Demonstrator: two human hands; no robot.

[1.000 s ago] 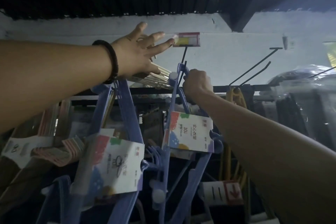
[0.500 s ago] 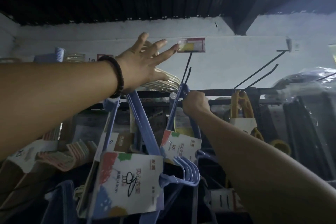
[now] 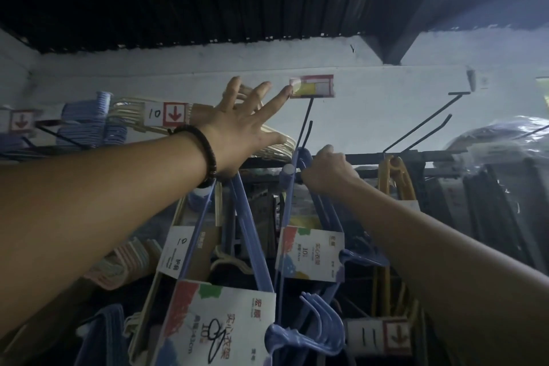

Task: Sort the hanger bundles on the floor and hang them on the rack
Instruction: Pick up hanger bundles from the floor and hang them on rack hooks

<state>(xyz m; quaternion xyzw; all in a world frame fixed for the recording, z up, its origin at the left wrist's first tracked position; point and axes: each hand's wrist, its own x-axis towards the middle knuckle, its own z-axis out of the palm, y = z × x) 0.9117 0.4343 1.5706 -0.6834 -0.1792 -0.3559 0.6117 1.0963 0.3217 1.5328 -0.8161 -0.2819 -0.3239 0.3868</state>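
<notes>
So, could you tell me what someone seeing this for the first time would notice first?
Most striking are the two bare arms reaching up: the left hand, fingers spread, touches the red and yellow price tag at the peg's tip, while the right hand is closed on a blue hanger bundle at the rack bar. Below, a second blue bundle's paper label fills the lower centre.

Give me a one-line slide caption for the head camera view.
Right hand lifts blue hangers toward a rack hook; left hand touches its price tag.
</notes>
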